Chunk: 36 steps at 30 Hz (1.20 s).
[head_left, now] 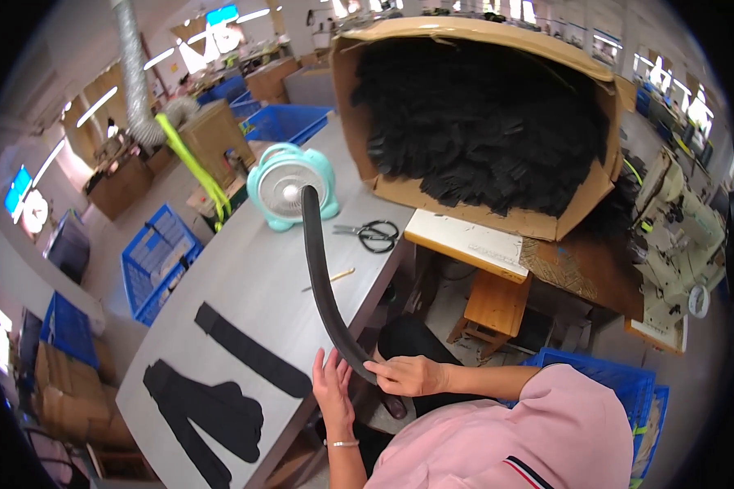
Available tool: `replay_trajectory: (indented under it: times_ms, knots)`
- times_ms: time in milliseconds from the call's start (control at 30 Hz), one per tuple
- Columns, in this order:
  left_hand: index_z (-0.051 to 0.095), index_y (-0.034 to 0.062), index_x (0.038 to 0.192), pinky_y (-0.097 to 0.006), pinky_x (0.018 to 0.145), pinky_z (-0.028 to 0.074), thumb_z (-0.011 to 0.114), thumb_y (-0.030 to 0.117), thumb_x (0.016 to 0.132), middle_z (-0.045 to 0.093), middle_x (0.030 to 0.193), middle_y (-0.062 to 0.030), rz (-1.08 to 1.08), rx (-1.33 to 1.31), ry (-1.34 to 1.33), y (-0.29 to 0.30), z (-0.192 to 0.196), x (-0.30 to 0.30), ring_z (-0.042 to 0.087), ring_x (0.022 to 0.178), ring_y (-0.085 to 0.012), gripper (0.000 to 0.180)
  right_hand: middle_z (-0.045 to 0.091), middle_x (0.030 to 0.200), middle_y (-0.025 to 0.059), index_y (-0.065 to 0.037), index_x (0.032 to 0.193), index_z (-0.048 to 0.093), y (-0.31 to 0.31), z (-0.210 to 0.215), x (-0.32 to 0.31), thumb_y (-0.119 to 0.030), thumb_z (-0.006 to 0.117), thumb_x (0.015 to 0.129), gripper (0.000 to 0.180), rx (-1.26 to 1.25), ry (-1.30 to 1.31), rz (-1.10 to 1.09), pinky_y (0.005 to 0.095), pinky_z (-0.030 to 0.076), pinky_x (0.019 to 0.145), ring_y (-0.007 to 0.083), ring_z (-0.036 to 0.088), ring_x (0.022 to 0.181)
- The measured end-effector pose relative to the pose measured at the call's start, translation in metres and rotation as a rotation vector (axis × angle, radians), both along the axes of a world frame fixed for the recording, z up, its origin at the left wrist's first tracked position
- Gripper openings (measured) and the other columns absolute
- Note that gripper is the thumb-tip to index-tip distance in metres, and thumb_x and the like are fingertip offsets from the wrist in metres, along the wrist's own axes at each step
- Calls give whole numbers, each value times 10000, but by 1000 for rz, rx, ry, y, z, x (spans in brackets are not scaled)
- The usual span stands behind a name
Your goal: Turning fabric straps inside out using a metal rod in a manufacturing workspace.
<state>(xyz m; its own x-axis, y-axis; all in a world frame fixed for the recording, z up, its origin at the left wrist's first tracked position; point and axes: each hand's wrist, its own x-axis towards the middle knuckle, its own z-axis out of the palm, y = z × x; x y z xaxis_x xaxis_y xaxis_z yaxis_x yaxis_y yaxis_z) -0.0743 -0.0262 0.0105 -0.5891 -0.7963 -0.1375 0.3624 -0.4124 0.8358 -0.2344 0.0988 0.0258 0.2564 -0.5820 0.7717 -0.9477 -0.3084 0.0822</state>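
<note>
A long, narrow black strip curves up from my right hand, whose fingers pinch its lower end. Its upper end stands in front of the mint-green fan. Beside the lower end, my left hand is raised with its fingers apart, holding nothing that I can see. On the grey table lie a shorter flat black strip and a small pile of black fabric pieces. Black-handled scissors and a thin tool with a yellowish handle rest farther up the table.
A large cardboard box, tipped toward me, is packed with black pieces. A wooden stool stands below it, and a sewing machine at the right. Blue crates sit on the floor left of the table.
</note>
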Motion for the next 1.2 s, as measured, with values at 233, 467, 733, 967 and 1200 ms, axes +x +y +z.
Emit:
replay_trajectory:
  times_ms: [233,467,733,967,1200]
  knots:
    - [447,-61,1357,-316,945,501,671,7,899,649,1184,-138,10,36,-61,-23,-2,-24,641,1073,-214,514,647,1206,129,-97,876,599,36,-11,-15,-151,659,795,114,276,164,80,310,560,741,253,673,926]
    - [499,-24,1314,-377,965,518,632,104,965,620,1271,-162,84,238,48,-22,-20,-21,621,1148,-258,395,665,1177,146,-13,1030,660,42,-5,-54,-36,641,812,220,348,-186,-253,348,553,797,287,688,985]
    - [522,24,1323,-353,991,501,610,100,977,614,1276,-129,45,314,120,16,-29,-35,608,1158,-222,366,688,1070,157,-23,1146,637,-44,19,-13,-57,631,919,230,440,-976,-232,319,550,778,294,699,926]
    - [488,-4,1360,-377,1023,482,535,146,1014,611,1277,-146,-95,316,128,76,-34,-54,604,1169,-232,381,567,1256,190,-59,1331,493,-110,30,42,-210,703,861,537,369,-573,-92,409,510,869,349,612,1043]
    - [577,-11,1253,-319,987,444,749,105,846,639,1234,-121,-309,-260,-461,68,-52,-28,605,1121,-192,457,649,879,175,-92,1287,527,-119,0,32,-225,634,923,403,489,-536,-191,454,523,689,368,651,788]
